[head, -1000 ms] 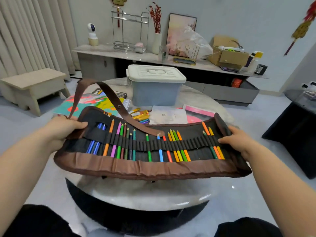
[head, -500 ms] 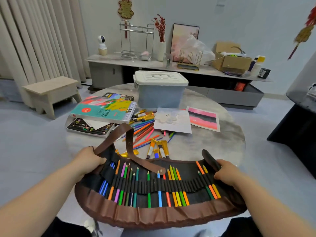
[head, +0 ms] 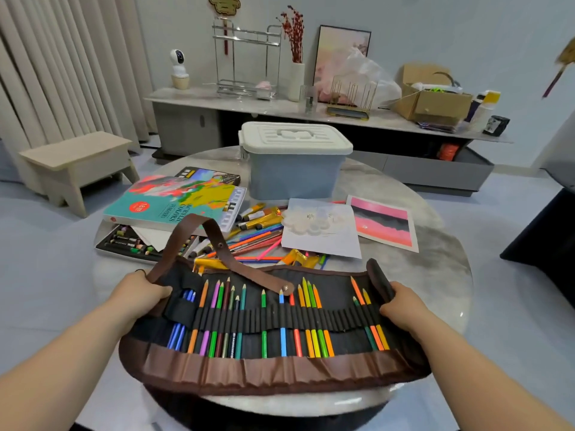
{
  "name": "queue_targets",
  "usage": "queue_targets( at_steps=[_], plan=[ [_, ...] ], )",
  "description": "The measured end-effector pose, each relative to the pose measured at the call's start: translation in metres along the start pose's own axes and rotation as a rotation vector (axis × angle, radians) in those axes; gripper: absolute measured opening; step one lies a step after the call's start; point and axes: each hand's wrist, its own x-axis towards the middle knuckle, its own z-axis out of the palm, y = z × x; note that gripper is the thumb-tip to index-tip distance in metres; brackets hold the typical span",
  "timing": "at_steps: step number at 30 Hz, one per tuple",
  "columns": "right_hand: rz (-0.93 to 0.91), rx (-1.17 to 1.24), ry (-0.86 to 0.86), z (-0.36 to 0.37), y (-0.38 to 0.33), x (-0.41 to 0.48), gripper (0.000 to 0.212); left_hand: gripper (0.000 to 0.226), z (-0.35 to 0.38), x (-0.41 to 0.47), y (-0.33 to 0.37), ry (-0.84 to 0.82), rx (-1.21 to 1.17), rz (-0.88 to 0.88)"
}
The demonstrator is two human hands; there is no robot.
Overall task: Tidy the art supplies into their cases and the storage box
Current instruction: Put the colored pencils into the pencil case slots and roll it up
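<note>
Marble counter [head: 435, 275] bears the box [head: 292, 175]; in front of it, left hand [head: 137, 295] and right hand [head: 401, 306] grip the ends of the roll [head: 280, 371]. Sagging or tilting may shed pencils [head: 314, 337].

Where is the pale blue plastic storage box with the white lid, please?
In the head view, the storage box stands at the far middle of the round marble table, just behind the yellow paint tubes.
</note>
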Motion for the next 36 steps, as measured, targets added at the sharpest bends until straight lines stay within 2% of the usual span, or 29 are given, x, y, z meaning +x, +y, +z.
queue_targets(
  at_steps=[2, 4, 7, 9, 11, 14, 16, 18, 22, 25, 27, 30, 33, 36],
  plan=[
    [0.035, -0.014, -0.058, -0.005, -0.001, 0.006, 0.041, 0.022, -0.002, 0.008, 0.003, -0.007, -0.022, -0.015],
    [0.042, -0.029, -0.067, -0.011, -0.002, 0.011, 0.052, 0.013, -0.006, 0.016, 0.004, -0.010, -0.066, -0.023],
    [-0.071, -0.153, 0.197, -0.014, -0.013, 0.025, 0.061, 0.049, -0.011, 0.028, 0.001, 0.055, -0.074, 0.026],
    [-0.213, -0.321, 0.305, -0.009, -0.031, 0.035, 0.055, 0.066, -0.008, 0.032, 0.005, 0.147, 0.081, 0.130],
    [-0.356, -0.508, 0.303, 0.002, -0.054, 0.047, 0.053, 0.076, 0.002, 0.029, 0.016, 0.232, 0.260, 0.265],
    [-0.512, -0.747, 0.300, 0.018, -0.080, 0.072, 0.054, 0.076, 0.025, 0.023, 0.032, 0.366, 0.462, 0.589],
    [-0.546, -0.857, 0.291, 0.026, -0.088, 0.088, 0.055, 0.067, 0.039, 0.026, 0.036, 0.405, 0.541, 0.786],
    [-0.570, -0.900, 0.292, 0.029, -0.094, 0.104, 0.050, 0.056, 0.052, 0.033, 0.040, 0.362, 0.616, 0.906],
    [-0.622, -0.837, 0.280, 0.022, -0.092, 0.112, 0.040, 0.054, 0.068, 0.032, 0.042, 0.120, 0.720, 0.975],
    [-0.770, -0.715, 0.501, 0.006, -0.090, 0.121, 0.035, 0.056, 0.079, 0.037, 0.042, 0.003, 0.840, 0.982],
    [-0.797, -0.735, 0.604, -0.010, -0.080, 0.130, 0.024, 0.057, 0.085, 0.040, 0.044, -0.032, 0.874, 0.989],
    [-0.726, -0.820, 0.676, -0.039, -0.064, 0.134, 0.029, 0.057, 0.091, 0.041, 0.045, -0.069, 0.934, 0.990],
    [-0.643, -0.781, 0.730, -0.057, -0.035, 0.141, 0.026, 0.060, 0.097, 0.042, 0.041, -0.140, 1.026, 0.979],
    [-0.415, -0.816, 0.542, -0.056, -0.016, 0.134, 0.037, 0.063, 0.103, 0.043, 0.033, -0.172, 1.083, 0.981]
  ],
)
